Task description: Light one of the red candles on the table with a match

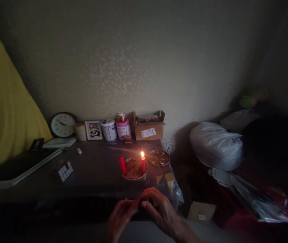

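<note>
At the table's near edge, my left hand is closed on a small, thin reddish thing whose kind is too dim to make out. My right hand meets it from the other side, thumb and fingers drawn together; what they grip is hidden. Just beyond both hands stands a round dish of brown grains. Two red candles are upright in it: the left candle is unlit, and the right candle burns with a small flame. A second round dish holds brown bits and pale slivers.
Along the wall are a clock, panda picture, two canisters and an open carton. A puzzle cube lies left. Clear plastic hangs off the right edge. White bag sits farther right.
</note>
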`<state>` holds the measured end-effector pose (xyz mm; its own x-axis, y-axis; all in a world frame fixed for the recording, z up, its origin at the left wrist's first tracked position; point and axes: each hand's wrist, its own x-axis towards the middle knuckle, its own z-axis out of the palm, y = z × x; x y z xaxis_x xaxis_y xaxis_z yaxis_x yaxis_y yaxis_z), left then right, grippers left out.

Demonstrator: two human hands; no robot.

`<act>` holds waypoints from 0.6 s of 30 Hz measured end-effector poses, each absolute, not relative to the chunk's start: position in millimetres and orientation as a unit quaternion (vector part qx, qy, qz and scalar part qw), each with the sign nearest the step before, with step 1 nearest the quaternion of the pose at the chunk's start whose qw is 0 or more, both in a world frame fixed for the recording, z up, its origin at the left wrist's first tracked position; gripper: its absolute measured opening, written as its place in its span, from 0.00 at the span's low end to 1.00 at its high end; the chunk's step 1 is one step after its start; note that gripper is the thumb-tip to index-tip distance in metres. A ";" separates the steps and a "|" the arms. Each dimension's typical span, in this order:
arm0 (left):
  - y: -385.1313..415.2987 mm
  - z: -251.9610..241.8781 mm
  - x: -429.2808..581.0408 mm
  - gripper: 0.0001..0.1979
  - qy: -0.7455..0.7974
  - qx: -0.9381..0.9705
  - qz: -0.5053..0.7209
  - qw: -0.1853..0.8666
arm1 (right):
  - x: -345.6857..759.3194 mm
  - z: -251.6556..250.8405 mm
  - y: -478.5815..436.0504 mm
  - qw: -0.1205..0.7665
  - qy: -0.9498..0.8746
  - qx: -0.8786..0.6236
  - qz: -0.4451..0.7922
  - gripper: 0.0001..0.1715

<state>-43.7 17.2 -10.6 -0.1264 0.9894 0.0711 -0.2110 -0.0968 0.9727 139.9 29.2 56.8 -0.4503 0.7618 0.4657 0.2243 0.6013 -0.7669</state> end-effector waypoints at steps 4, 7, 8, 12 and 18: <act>16.8 -6.6 -36.0 0.16 0.463 0.437 0.581 0.506 | 138.5 36.0 21.8 0.432 -0.788 -0.294 0.327 0.10; 20.7 -10.0 -34.6 0.15 0.464 0.449 0.572 0.506 | 140.1 24.5 20.3 0.435 -0.786 -0.292 0.328 0.08; 21.7 -12.1 -34.3 0.14 0.464 0.455 0.574 0.498 | 140.6 21.3 20.2 0.437 -0.786 -0.293 0.323 0.08; 21.8 -22.3 -34.1 0.13 0.450 0.492 0.558 0.493 | 140.7 10.2 21.8 0.425 -0.803 -0.302 0.289 0.09; 18.6 -23.8 -36.2 0.13 0.444 0.516 0.549 0.486 | 136.6 3.4 25.2 0.407 -0.821 -0.293 0.274 0.10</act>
